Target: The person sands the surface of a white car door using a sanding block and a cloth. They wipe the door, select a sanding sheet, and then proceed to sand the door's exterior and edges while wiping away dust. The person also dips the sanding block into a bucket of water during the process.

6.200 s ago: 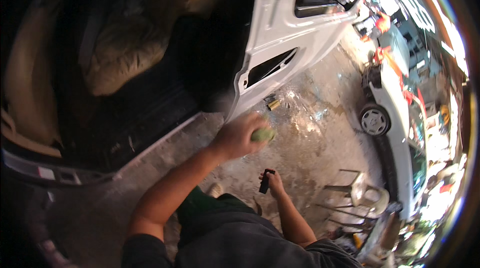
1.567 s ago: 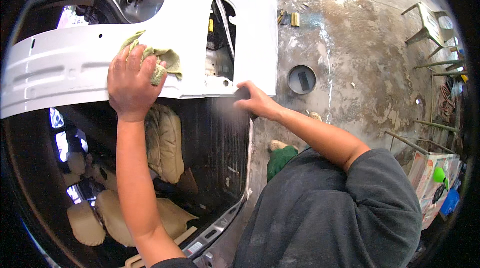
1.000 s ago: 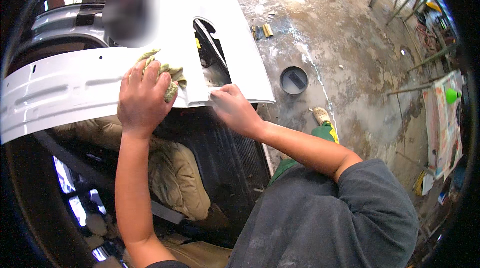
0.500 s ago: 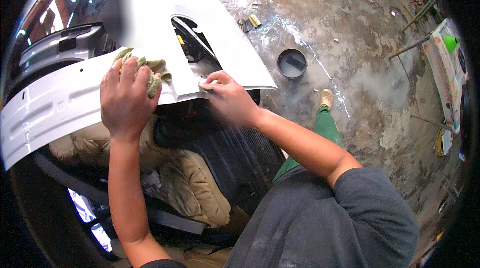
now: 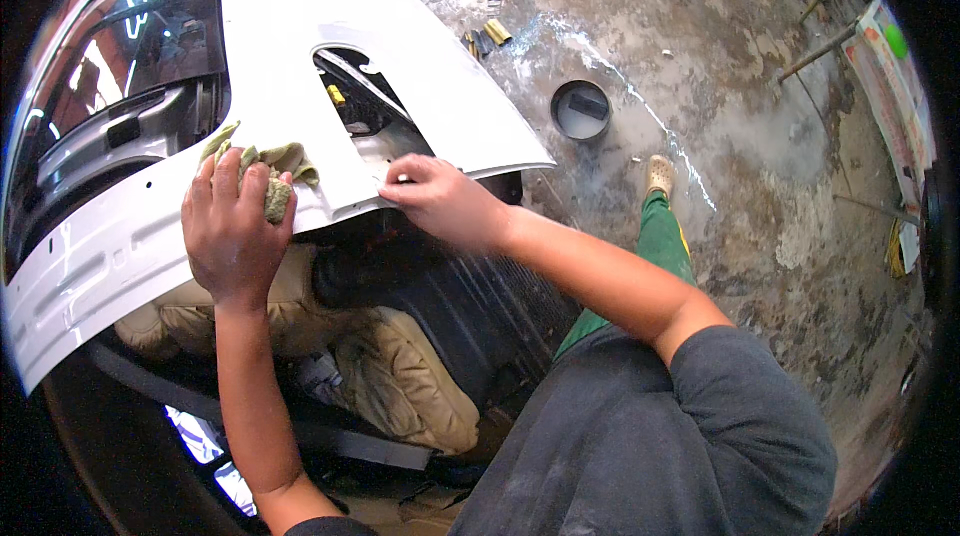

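Note:
A white car door panel [image 5: 290, 86], bare of trim, stands swung out with its inner edge toward me. My left hand [image 5: 235, 226] lies over a crumpled yellow-green cloth [image 5: 278, 198], its fingers bent around it against that edge. To the right, just below the oblong cutout [image 5: 360, 96], my right hand [image 5: 440, 198] has its fingers pinched together at the panel's edge. Something small and pale shows by those fingertips, too little of it to name.
Below the door are a dirty tan car seat [image 5: 400, 376] and a black ribbed mat [image 5: 430, 296]. A round black basin [image 5: 580, 111] of cloudy water, with a dark block in it, stands on the wet concrete floor [image 5: 740, 146]. A yellowish roll [image 5: 497, 32] lies beyond.
My view has shifted slightly, so the door and both hands appear further left. The right hand has moved a little along the edge; the left stays on the cloth.

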Motion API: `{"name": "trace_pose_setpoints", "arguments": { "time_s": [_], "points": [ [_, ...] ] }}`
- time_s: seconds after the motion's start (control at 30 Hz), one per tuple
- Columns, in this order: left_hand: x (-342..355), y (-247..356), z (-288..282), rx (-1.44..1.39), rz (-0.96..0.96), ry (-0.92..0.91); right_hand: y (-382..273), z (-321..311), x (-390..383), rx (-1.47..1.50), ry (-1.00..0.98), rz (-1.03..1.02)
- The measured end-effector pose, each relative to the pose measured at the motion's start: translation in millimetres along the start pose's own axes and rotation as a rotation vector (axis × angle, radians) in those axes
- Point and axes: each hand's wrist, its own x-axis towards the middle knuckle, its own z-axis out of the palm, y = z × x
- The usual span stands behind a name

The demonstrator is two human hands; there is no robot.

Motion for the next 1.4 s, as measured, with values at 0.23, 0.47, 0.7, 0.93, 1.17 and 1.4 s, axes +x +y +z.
{"name": "trace_pose_setpoints", "arguments": {
  "time_s": [0.23,0.47,0.7,0.93,1.17,1.4],
  "points": [
    [-0.3,1.1,0.8,-0.013,-0.018,-0.001,-25.7,1.9,-9.2,0.141,-0.037,0.209],
    [0.9,-0.2,0.4,-0.046,0.003,-0.001,-26.3,19.0,-25.6,0.146,0.041,0.469],
    [-1.7,0.6,0.1,-0.050,0.001,-0.003,-36.1,23.5,-5.5,0.282,0.131,0.604],
    [0.0,-0.3,-0.1,-0.052,0.008,0.018,-19.3,28.3,-22.3,-0.029,0.113,0.503],
    [-2.1,-1.0,0.7,-0.057,0.003,0.003,-13.2,19.2,-18.3,-0.031,-0.028,0.542],
    [-0.5,-2.7,1.0,-0.060,0.009,0.029,-6.9,14.2,-27.5,-0.147,-0.027,0.477]
  ]
}}
